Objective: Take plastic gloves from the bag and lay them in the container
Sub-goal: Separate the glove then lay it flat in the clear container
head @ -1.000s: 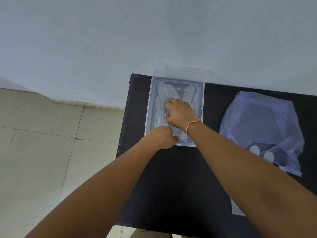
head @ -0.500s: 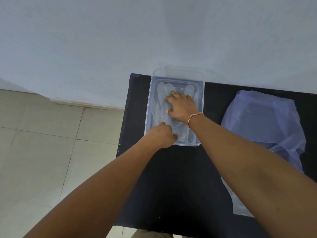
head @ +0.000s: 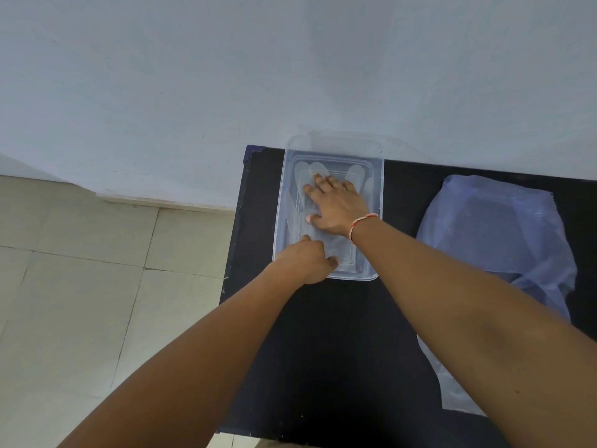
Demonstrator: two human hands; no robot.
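Observation:
A clear plastic container (head: 280, 202) stands at the far left of the black table (head: 339, 350), against the wall. Thin see-through plastic gloves (head: 318, 171) lie flat inside it, fingers pointing to the wall. My right hand (head: 336, 205) is spread flat on the gloves, fingers apart, a red and white thread round its wrist. My left hand (head: 307, 261) rests at the container's near edge, its fingers curled and pressing on the cuff end of the gloves. The bluish plastic bag (head: 497, 234) lies to the right, partly hidden by my right forearm.
A pale wall runs right behind the table. Left of the table's edge is a tiled floor (head: 80, 270). A flat clear plastic sheet (head: 452, 392) lies near the table's front right.
My right hand has slid along the gloves toward the wall and spread out flat. My left hand has stayed at the near edge. The view has shifted slightly.

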